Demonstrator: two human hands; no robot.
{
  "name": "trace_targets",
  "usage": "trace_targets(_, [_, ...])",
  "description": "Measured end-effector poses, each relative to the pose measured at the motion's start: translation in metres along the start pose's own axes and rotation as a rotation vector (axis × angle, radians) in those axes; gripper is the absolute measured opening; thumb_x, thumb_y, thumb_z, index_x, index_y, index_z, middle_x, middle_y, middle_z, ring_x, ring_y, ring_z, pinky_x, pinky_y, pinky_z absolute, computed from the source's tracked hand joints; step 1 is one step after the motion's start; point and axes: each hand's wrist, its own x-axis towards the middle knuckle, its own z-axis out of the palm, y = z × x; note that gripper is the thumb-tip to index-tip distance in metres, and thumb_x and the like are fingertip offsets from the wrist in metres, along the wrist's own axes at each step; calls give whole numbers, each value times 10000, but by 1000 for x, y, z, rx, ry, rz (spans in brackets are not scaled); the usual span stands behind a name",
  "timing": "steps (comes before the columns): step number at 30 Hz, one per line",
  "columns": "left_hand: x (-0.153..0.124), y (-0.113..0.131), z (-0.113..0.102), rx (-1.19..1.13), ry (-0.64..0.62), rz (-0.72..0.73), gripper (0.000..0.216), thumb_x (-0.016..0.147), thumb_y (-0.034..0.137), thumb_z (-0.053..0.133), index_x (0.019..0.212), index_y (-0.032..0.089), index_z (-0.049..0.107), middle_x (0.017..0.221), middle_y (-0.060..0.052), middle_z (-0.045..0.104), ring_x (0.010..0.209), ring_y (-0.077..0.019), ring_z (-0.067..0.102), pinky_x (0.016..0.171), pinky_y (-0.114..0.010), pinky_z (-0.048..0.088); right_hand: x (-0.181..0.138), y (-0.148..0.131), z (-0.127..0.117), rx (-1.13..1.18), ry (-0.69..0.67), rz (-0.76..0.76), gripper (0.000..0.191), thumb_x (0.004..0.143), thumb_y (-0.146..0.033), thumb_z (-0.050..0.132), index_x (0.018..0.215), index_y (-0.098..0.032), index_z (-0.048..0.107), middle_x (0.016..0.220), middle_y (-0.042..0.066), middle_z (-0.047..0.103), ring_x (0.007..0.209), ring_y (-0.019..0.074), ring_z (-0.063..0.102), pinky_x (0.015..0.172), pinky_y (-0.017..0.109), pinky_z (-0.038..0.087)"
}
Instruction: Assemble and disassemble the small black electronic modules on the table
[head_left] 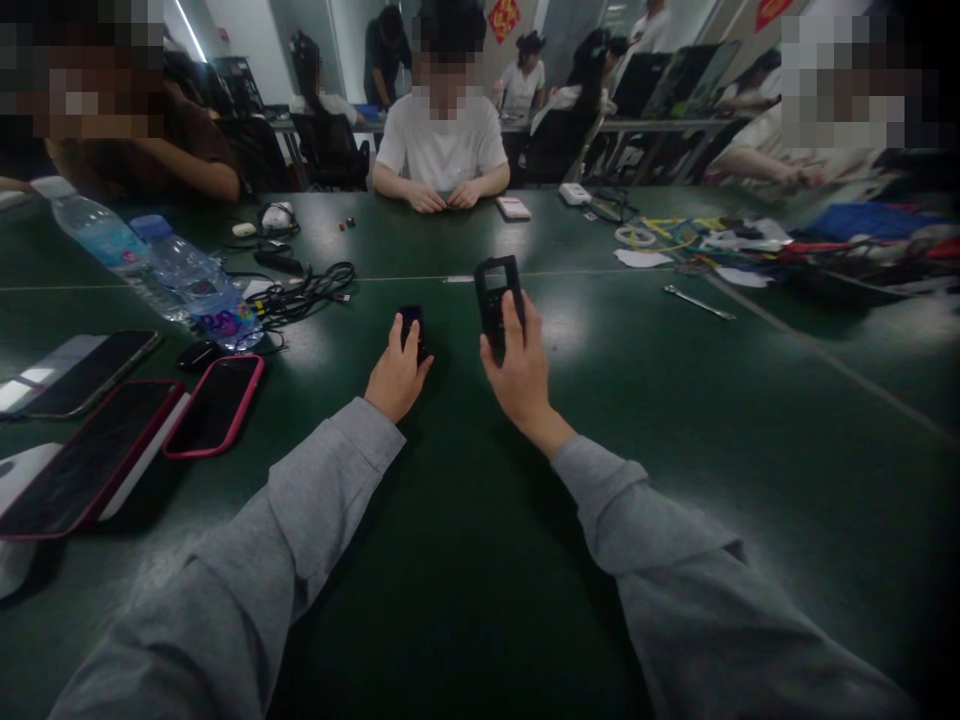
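My left hand (397, 370) rests low over the green table, closed around a small black device (411, 320) with a dark screen. Its fingers lie over the device's face and hide much of it. To the right, my right hand (520, 370) grips a black handheld device cover (486, 290), tilted up off the table. A rectangular window near its top shows a pale patch, and small keypad-like holes sit below. My fingers hide its lower right part. The two black pieces are apart from each other.
Left on the table (465, 580) are phones, one a pink-cased phone (214, 405), two plastic bottles (199, 280) and coiled black cables (315, 290). A wrench (697, 302) and a heap of wires (712, 240) lie right. Across sits a person in a white shirt (442, 150).
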Motion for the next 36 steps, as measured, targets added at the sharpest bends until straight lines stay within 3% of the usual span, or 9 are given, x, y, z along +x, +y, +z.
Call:
trace_targets(5, [1,9,-9,57,-75,-39,599,1000,329,451,1518,83,279,1600,-252,208,1328,-384,508,1000,-470,554,-2,-10,19,37,-59,-59,598,1026,-303,333,1575,-129,169,1590,192,206,1454,330,293,1083,484,465])
trace_targets(13, [1,2,-5,45,-18,52,627,959,315,540,1482,46,322,1562,-297,274,1450,-407,325,1130,-573,391,-3,-9,28,50,-184,38,612,1000,-301,384,1566,-131,223,1575,211,252,1354,367,440,997,512,520])
trace_targets(19, [1,0,-2,15,-29,86,563,988,286,464,1489,71,322,1574,-270,278,1456,-377,330,1136,-555,388,0,-12,34,11,-370,109,627,995,-370,431,1544,-107,278,1455,254,403,1105,361,623,855,474,570])
trace_targets(26, [1,-2,3,35,-32,113,565,997,273,439,1504,59,313,1583,-254,279,1457,-381,326,1149,-545,378,0,-13,33,9,-364,104,626,996,-380,433,1533,-94,288,1358,231,478,1035,325,640,778,416,577])
trace_targets(30, [3,0,0,-30,70,175,573,1005,283,422,1525,93,277,1603,-225,251,1487,-357,269,1172,-542,349,0,-13,33,6,-360,93,625,989,-357,446,1530,-84,294,1365,233,470,1040,328,635,781,409,572])
trace_targets(34, [7,-3,-16,-136,289,240,616,1017,318,392,1571,199,152,1652,-147,146,1524,-306,173,1213,-535,277,0,-11,33,8,-370,98,625,992,-362,433,1538,-98,285,1361,233,472,1048,335,628,804,428,564])
trace_targets(36, [6,-13,-25,-137,317,262,617,1014,322,398,1573,219,157,1660,-126,126,1529,-307,147,1224,-543,245,0,-10,33,32,-368,86,630,994,-373,433,1537,-91,282,1361,233,469,1044,327,628,802,420,566])
